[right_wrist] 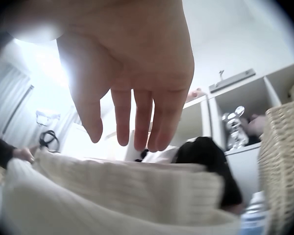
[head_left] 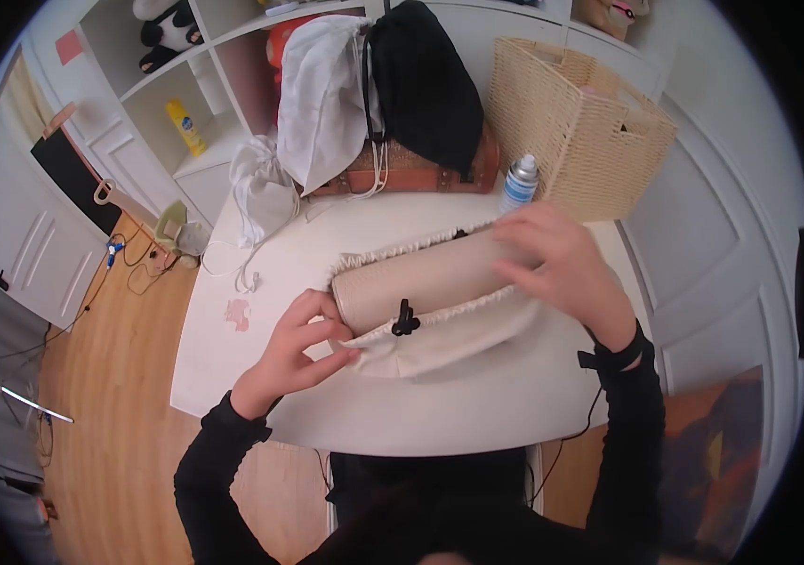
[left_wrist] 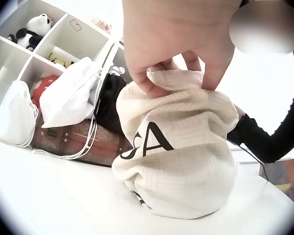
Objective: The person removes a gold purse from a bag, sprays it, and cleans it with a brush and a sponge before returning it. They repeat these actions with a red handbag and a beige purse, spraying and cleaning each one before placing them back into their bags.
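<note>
A cream drawstring bag (head_left: 440,344) lies on the white table with a beige roll (head_left: 421,282) inside its gathered opening; a black cord stopper (head_left: 406,318) hangs at the near edge. At the roll's left end, my left hand (head_left: 294,348) pinches the bag's rim. The left wrist view shows that hand (left_wrist: 181,39) gripping the top of the bag (left_wrist: 186,147), which bears black letters. Over the right end of the roll is my right hand (head_left: 557,264), fingers extended. In the right wrist view this hand (right_wrist: 132,63) hangs above the fabric (right_wrist: 127,191), holding nothing.
Behind the bag stand a spray can (head_left: 520,184), a woven basket (head_left: 571,122) and a brown case (head_left: 402,174) with white (head_left: 322,104) and black (head_left: 426,85) bags on it. A small white pouch (head_left: 263,193) and its cord lie at the table's back left.
</note>
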### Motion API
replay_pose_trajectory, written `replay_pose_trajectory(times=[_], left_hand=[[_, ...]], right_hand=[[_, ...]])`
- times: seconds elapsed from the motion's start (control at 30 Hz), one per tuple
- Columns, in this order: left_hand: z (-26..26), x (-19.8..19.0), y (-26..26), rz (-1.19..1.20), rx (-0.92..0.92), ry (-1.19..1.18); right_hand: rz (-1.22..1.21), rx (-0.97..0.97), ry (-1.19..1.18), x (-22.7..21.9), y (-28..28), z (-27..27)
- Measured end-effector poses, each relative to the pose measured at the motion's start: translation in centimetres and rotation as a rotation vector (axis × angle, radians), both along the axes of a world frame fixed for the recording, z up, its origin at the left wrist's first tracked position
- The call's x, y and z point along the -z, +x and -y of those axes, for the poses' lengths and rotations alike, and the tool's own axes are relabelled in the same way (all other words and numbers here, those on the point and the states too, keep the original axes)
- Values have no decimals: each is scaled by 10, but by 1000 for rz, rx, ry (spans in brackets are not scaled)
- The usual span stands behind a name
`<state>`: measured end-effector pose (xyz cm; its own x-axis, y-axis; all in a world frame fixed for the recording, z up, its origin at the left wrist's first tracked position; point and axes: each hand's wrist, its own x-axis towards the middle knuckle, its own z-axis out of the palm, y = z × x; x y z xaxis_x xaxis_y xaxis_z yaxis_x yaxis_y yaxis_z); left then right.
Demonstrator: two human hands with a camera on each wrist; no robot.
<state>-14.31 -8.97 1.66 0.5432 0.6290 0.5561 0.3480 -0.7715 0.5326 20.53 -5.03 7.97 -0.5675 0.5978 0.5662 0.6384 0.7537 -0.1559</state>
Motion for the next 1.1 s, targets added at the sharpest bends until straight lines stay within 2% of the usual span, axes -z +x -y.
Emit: replay_pose_trajectory(times=[0.13, 0.2, 0.33, 0.4, 0.5, 0.6, 0.7, 0.73, 0.83, 0.93, 1.03, 1.07, 1.1], left_hand=[[8, -7, 1, -80, -9, 31], [10, -3, -5, -80, 0, -15], [8, 24, -17, 87, 59, -208], [1, 46, -29, 168, 124, -364], [10, 35, -26, 258, -9, -435], [9, 13, -20, 14, 5, -415], [-4, 15, -1, 101, -40, -204], [-10, 7, 1, 36, -94, -107], [-11, -9, 3, 139, -122, -245], [-39, 22, -29, -113, -123, -53], [-53, 24, -42, -129, -454, -287], [-62, 20, -44, -126, -396, -195], [-71, 16, -45, -118, -371, -205]], right_hand=[[115, -197, -47, 11, -45, 2], [192, -170, -50, 15, -48, -4], [311, -141, -153, 15, -56, -12], [229, -133, -161, 20, -55, -6], [115, -88, -147, 21, -47, 13], [-80, 22, -124, 17, -43, 28], [-310, 90, -162, 8, -43, 36], [-387, 100, -187, 5, -43, 38], [-442, 109, -109, 0, -37, 42], [-586, 233, -31, 0, -19, 48], [-849, 207, 2, -3, -1, 52], [-805, 210, 40, -2, 1, 57], [-799, 209, 48, -1, 2, 60]])
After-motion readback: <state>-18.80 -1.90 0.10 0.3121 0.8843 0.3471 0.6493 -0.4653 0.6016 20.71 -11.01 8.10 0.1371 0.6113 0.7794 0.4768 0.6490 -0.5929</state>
